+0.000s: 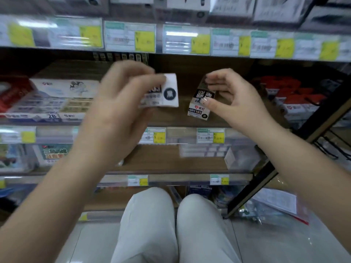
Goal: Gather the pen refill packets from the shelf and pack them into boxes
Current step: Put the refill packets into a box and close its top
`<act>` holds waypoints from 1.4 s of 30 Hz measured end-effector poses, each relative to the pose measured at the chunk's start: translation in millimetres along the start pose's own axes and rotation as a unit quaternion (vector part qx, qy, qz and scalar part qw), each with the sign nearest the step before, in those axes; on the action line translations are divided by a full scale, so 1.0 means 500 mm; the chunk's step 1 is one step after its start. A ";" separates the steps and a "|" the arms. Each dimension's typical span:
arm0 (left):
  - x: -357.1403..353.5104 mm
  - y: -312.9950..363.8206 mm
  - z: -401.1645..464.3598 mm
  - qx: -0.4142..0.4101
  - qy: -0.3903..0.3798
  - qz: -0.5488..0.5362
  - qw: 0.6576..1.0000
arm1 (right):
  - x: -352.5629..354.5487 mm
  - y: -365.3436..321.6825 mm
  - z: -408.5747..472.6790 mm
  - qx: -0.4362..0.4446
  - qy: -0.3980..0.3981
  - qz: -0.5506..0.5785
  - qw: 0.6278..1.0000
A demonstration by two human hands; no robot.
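My left hand [121, 95] grips a white refill box [165, 92] while my right hand [231, 99] pinches another box [201, 106] above the shelf [171, 118].

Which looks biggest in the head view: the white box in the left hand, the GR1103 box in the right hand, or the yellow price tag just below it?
1. White box in the left hand and GR1103 box in the right hand: too alike to rank, both partly covered by fingers.
2. Yellow price tag: clearly smallest.
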State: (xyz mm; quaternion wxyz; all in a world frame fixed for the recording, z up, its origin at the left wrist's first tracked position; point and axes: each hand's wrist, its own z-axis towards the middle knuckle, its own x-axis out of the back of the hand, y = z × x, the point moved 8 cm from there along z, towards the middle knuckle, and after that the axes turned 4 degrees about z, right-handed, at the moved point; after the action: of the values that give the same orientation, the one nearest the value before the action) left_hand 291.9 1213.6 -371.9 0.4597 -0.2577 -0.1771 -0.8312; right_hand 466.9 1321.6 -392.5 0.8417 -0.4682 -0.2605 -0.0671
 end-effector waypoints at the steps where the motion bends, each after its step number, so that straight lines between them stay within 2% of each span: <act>1: -0.019 0.003 -0.007 -0.021 -0.008 0.017 1.000 | -0.001 0.008 0.002 -0.006 0.001 -0.015 1.000; 4: -0.075 -0.012 -0.021 0.026 -0.039 -0.005 0.999 | -0.003 0.030 0.005 -0.018 -0.001 -0.046 0.999; 6: -0.110 -0.022 -0.033 -0.011 -0.061 0.061 0.996 | -0.003 0.043 0.005 -0.020 -0.001 -0.060 0.998; 8: -0.135 -0.051 -0.044 -0.038 -0.052 0.089 0.994 | -0.003 0.055 0.007 -0.026 -0.002 -0.077 0.997; 11: -0.168 -0.093 -0.041 -0.006 -0.072 0.099 0.992 | -0.003 0.069 0.011 -0.032 -0.003 -0.101 0.994; 14: -0.197 -0.129 -0.042 0.039 -0.125 0.116 0.984 | -0.006 0.083 0.016 -0.042 -0.006 -0.129 0.991; 20: -0.227 -0.160 -0.035 0.109 -0.188 0.097 0.971 | -0.030 0.117 0.037 -0.055 -0.025 -0.203 0.977; 25: -0.245 -0.175 -0.027 0.142 -0.218 0.111 0.959 | -0.076 0.149 0.077 -0.110 -0.066 -0.243 0.961; 28: -0.256 -0.191 -0.029 0.168 -0.233 0.110 0.951 | -0.109 0.166 0.105 -0.161 -0.099 -0.295 0.937; 31: -0.252 -0.204 -0.027 0.192 -0.214 0.102 0.952 | -0.130 0.173 0.123 -0.165 -0.107 -0.341 0.919; 38: -0.250 -0.207 -0.037 0.251 -0.206 0.134 0.936 | -0.156 0.149 0.119 -0.103 -0.093 -0.281 0.950; 42: -0.272 -0.198 -0.037 0.242 -0.232 0.121 0.934 | -0.195 0.116 0.114 -0.071 -0.108 -0.230 0.964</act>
State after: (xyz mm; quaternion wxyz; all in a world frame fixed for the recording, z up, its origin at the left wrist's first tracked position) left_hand 262.5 1346.3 -472.7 0.5516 -0.3435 -0.4423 -0.6181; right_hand 382.7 1387.6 -461.0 0.7346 -0.4588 -0.4457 -0.2264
